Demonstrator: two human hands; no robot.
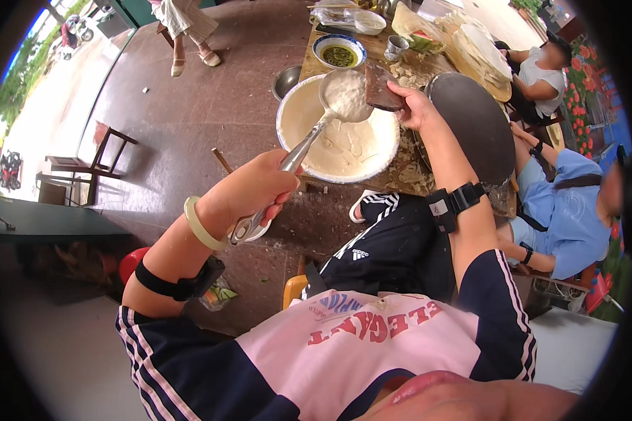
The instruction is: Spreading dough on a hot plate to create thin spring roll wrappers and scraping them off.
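My left hand grips the handle of a metal ladle. Pale, thick batter fills the ladle's bowl, which is above the far part of a white enamel basin. More batter lies in the basin and coats its inner wall. In my right hand is a flat, dark brown scraper, close beside the ladle's bowl; whether the two touch, I cannot tell. A round dark griddle is to the right, partly behind my right forearm.
The wooden table carries a blue-rimmed bowl of dark green, oily liquid, a small cup and thin pale sheets. Two people sit right, one in grey, one in blue. A wooden chair stands left.
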